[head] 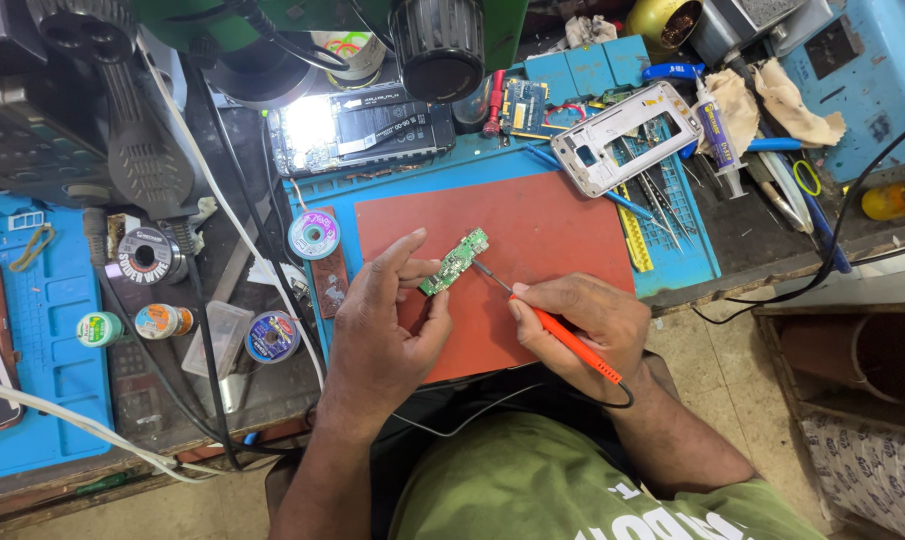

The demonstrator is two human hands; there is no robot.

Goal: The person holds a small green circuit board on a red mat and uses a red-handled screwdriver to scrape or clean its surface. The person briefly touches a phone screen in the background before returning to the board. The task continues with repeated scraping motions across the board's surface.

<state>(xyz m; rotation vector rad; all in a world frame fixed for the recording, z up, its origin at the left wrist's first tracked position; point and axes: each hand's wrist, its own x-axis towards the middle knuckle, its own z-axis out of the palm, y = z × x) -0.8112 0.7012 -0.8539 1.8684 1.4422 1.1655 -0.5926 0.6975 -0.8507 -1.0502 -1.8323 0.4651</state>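
Over the red mat (533, 240), near its front left part, one small green circuit board (455, 262) was held tilted, a little above the surface. The left hand (383, 330) was closed on it: the thumb and the fingers pinched the lower left end of the board, so the board stood out up and to the right from the fingertips. The right hand (573, 325) was just beside, to the right of the board and not touching it. This hand was closed around one orange-handled soldering iron (563, 335), held like a pen. The thin metal tip of the iron reached up and to the left and met the right edge of the board, about at its middle. One black cord left the back end of the handle near the wrist.

The red mat lay on one blue work mat (673, 250), which carried several tweezers and thin tools on its right side; their exact number I could not tell. Above it lay one white phone frame (628, 135), tilted, and one opened phone (358, 130) under a bright lamp. To the left of the red mat I counted four round spools: one wick spool (314, 234) on the edge of the blue mat, and three spools of wire (148, 255) more to the left on the dark bench. One syringe-shaped tube (718, 135) lay beside the phone frame.
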